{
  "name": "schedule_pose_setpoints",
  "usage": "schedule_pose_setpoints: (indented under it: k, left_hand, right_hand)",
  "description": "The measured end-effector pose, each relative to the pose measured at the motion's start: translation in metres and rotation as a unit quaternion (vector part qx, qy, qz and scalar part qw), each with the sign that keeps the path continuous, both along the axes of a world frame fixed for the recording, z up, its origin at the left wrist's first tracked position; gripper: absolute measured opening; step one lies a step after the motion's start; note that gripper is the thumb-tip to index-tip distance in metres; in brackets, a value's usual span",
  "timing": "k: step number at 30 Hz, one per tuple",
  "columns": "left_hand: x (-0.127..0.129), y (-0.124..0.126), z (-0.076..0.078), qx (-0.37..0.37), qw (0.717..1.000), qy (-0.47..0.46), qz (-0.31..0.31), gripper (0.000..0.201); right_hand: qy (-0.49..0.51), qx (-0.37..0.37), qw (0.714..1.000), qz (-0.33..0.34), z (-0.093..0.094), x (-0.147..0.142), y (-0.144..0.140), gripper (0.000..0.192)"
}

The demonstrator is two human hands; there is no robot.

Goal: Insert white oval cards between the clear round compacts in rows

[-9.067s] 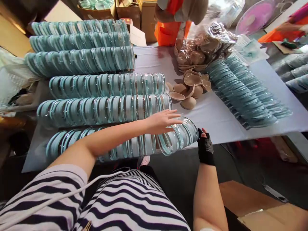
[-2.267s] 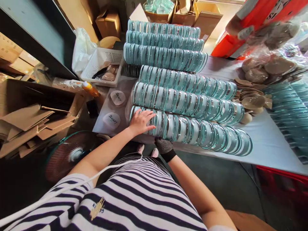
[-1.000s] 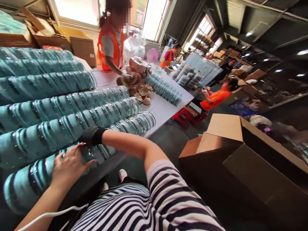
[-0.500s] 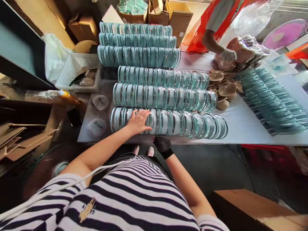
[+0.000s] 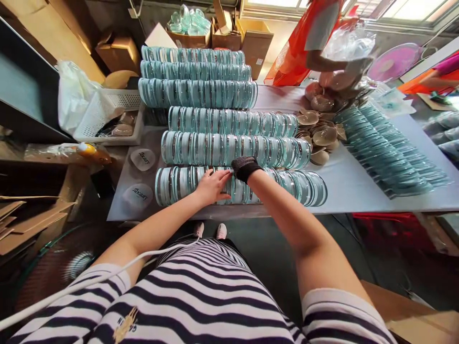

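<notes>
My bare left hand (image 5: 215,186) rests on the front row of clear round cases (image 5: 179,184), its fingers spread over their upper edges. They stand on edge, packed side by side, with white bands and greenish rims. My right hand (image 5: 245,168), in a black mesh glove, reaches over this same row, just right of my left fingertips. Its fingers point down and away and are mostly hidden, so I cannot tell what they hold. Right behind it lies a second row of cases (image 5: 201,148), with another row (image 5: 229,120) beyond.
Two round pieces with black lettering (image 5: 138,195) lie at the table's left end. A white basket (image 5: 124,138) stands behind them. Brown scoop-like pieces (image 5: 324,136) and stacked clear pieces (image 5: 390,148) lie to the right. A co-worker in orange (image 5: 294,57) handles items across the table.
My right hand has risen from below the table's front edge onto the front row, beside my left hand. My left hand stays on the row. The view has shifted slightly.
</notes>
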State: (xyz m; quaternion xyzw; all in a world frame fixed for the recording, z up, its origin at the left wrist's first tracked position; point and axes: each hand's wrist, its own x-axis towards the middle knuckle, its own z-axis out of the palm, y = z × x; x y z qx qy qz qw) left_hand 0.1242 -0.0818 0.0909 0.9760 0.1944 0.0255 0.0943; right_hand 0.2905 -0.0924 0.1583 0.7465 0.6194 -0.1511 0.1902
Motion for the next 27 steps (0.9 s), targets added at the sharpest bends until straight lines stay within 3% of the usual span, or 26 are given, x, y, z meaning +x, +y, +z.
schedule_pose_setpoints:
  k: [7, 16, 20, 24, 27]
  left_hand:
    - [-0.005, -0.001, 0.002, -0.016, 1.0, 0.0, 0.004, 0.078]
    - [-0.004, 0.001, 0.003, -0.017, 1.0, -0.012, 0.007, 0.082]
    - [-0.005, 0.0, 0.003, -0.013, 1.0, -0.018, 0.012, 0.08]
    - [-0.005, 0.0, 0.006, -0.009, 1.0, -0.011, 0.008, 0.078]
    - [-0.004, 0.0, 0.007, -0.01, 1.0, -0.004, 0.01, 0.078]
  right_hand:
    - [0.011, -0.031, 0.999, 0.03, 0.002, -0.002, 0.004, 0.029]
    - [0.045, 0.059, 0.996, -0.044, -0.01, 0.014, -0.023, 0.033]
    - [0.056, 0.084, 0.993, -0.064, -0.01, 0.007, -0.034, 0.035]
    - [0.064, 0.107, 0.991, -0.04, -0.016, -0.016, -0.072, 0.037]
    - [0.082, 0.098, 0.992, -0.018, -0.043, -0.033, -0.117, 0.043]
